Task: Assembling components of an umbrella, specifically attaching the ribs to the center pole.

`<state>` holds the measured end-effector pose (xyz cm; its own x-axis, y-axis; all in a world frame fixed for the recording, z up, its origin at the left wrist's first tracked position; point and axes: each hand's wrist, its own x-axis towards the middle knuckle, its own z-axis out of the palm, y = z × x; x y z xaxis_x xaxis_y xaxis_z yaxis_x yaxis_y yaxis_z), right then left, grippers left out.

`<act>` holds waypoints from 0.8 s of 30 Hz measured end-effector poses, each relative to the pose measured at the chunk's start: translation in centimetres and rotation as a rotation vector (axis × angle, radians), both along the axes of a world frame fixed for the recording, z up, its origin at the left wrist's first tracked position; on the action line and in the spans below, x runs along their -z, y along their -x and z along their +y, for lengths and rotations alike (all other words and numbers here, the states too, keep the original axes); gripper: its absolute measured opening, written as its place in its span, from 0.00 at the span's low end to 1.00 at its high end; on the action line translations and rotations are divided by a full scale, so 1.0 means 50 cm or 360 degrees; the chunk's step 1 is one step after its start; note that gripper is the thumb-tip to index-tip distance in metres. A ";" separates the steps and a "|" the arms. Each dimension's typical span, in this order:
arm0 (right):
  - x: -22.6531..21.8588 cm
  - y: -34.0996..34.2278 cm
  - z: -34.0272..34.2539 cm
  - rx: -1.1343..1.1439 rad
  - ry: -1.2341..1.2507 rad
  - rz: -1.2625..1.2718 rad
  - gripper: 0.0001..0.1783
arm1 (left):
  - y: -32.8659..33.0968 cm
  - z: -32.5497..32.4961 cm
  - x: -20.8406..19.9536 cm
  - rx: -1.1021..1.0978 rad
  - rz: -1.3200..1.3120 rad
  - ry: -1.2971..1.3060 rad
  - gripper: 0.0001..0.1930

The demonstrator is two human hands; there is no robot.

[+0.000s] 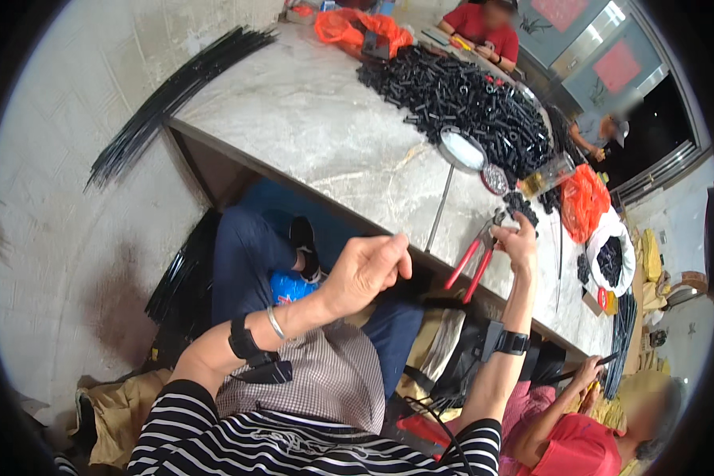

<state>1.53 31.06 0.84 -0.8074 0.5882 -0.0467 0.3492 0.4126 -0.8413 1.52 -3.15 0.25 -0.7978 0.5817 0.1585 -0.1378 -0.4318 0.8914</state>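
Observation:
My left hand (pixel 369 270) is raised in front of the table edge, thumb pressed against curled fingers; whatever it may hold is hidden. My right hand (pixel 518 239) reaches over the table, its thumb and forefinger apart beside a small heap of little black pieces (pixel 520 205). Right by those fingers lie red-handled pliers (pixel 470 266), jaws toward the heap and handles reaching toward the near edge. My right hand is not around the handles. A round dish of small silvery parts (pixel 495 179) and a white oval dish (pixel 462 149) stand farther back.
A large pile of short black tubes (pixel 468 99) covers the far table (pixel 293 119). Long black rods (pixel 174 91) overhang its left end. At right are a clear jar (pixel 549 174), an orange bag (pixel 585 202) and a white sack (pixel 611 252). A co-worker in red (pixel 575 436) sits close at right.

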 end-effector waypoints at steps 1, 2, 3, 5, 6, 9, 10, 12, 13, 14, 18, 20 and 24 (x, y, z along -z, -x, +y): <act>0.005 0.000 -0.016 0.0089 -0.0011 0.0057 0.43 | -0.003 0.003 0.003 0.0003 0.0009 -0.0018 0.28; 0.027 0.001 0.003 0.0120 -0.0370 0.0039 0.42 | -0.004 0.007 0.005 0.0009 0.0015 -0.0038 0.28; 0.022 -0.008 -0.016 0.0143 -0.0536 0.0119 0.42 | -0.001 0.008 0.002 0.0000 0.0024 -0.0041 0.28; -0.003 -0.032 -0.099 -0.0062 -0.0645 0.0234 0.39 | 0.001 0.001 0.003 -0.0032 0.0023 -0.0070 0.28; -0.022 -0.046 -0.151 -0.0296 -0.0584 0.0265 0.37 | 0.001 -0.006 0.003 -0.0062 0.0013 -0.0059 0.28; -0.038 -0.081 -0.304 -0.1039 -0.0277 -0.0031 0.32 | 0.001 -0.007 0.005 -0.0189 0.0144 0.0015 0.20; -0.018 -0.092 -0.341 -0.1294 -0.0218 -0.0003 0.30 | 0.002 0.007 0.029 -0.0218 0.0365 -0.0098 0.12; 0.050 -0.140 -0.339 -0.1596 -0.1086 0.0134 0.31 | -0.026 0.037 -0.012 -0.0270 0.0576 -0.0043 0.20; 0.146 -0.184 -0.325 -0.1116 -0.0286 0.0256 0.33 | -0.048 0.054 -0.036 -0.0101 0.0512 -0.0182 0.21; 0.235 -0.217 -0.321 -0.0616 0.0506 0.0266 0.35 | -0.064 0.037 -0.063 0.0082 0.0505 -0.0251 0.25; 0.064 -0.382 -0.384 -0.0775 0.0369 0.0175 0.37 | -0.067 0.035 -0.056 -0.0530 0.1401 -0.0297 0.48; -0.074 -0.265 -0.145 -0.0673 0.0151 0.0262 0.38 | -0.049 0.023 -0.031 -0.0871 0.1739 -0.0349 0.56; -0.172 -0.228 -0.352 -0.0911 0.0264 0.1231 0.09 | -0.018 -0.081 -0.020 -0.0552 0.1851 0.0738 0.35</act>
